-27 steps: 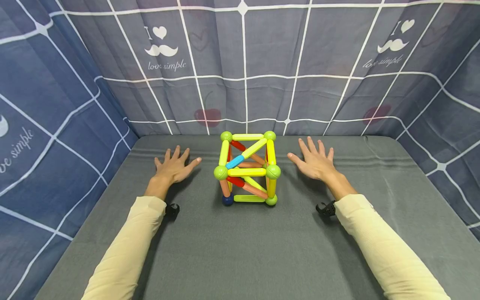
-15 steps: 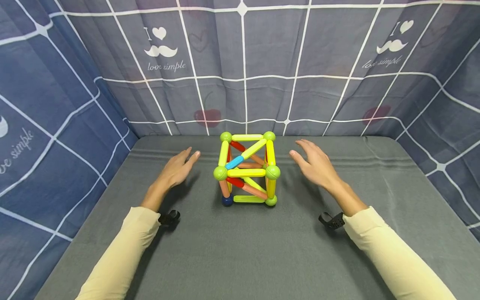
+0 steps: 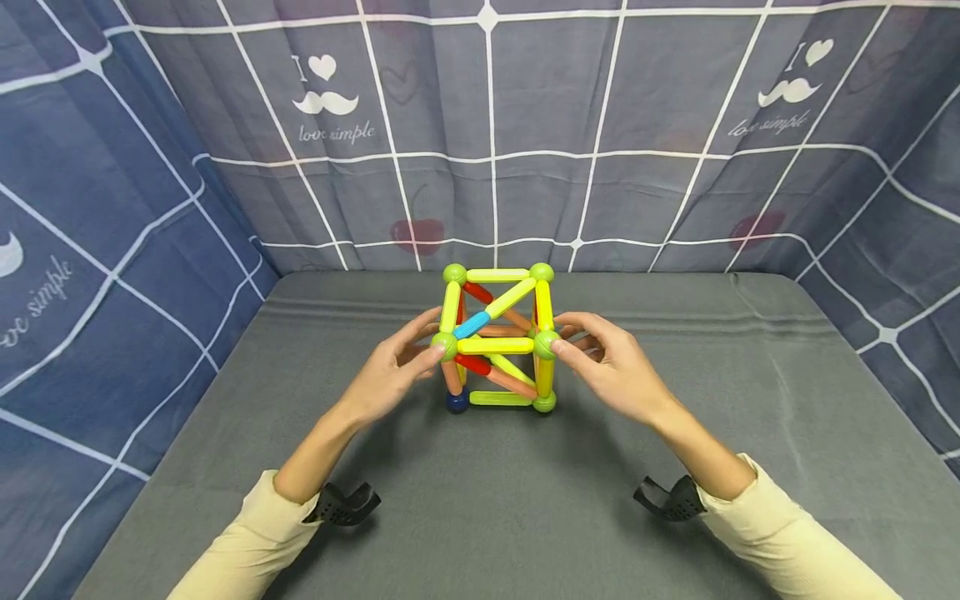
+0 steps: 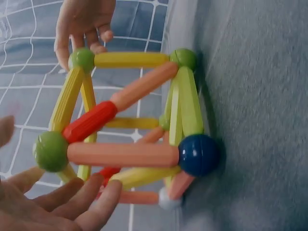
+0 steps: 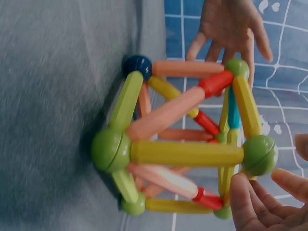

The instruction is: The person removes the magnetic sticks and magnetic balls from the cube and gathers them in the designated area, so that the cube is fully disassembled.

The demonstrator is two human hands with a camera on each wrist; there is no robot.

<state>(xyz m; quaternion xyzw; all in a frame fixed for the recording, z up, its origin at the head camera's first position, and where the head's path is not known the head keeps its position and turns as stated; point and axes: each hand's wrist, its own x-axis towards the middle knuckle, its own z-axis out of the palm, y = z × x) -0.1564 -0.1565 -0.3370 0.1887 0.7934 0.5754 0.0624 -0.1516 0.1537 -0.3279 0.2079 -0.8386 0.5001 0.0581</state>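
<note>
A cube-shaped frame of magnetic rods and balls [image 3: 495, 345] stands on the grey cloth, with green balls at its upper corners and a dark blue ball [image 4: 199, 155] at a lower one. My left hand [image 3: 392, 375] is at its left side, the thumb overlapping the near green ball in the head view. In the left wrist view that thumb stands apart from the ball [image 4: 52, 151], and the loosely bent fingers lie beside the frame. My right hand [image 3: 618, 371] mirrors this at the right; the right wrist view shows its fingers close to the upper green ball [image 5: 260, 155], contact unclear.
Grey cloth [image 3: 495, 508] covers the surface under the frame. A patterned blue-grey curtain [image 3: 540, 200] hangs close behind and along both sides. Black bands [image 3: 345, 505] sit at both wrists, next to pale sleeves.
Both hands were spread flat on either side, then lifted and moved inward to the frame's sides, their fingers bending. The frame has stayed in place.
</note>
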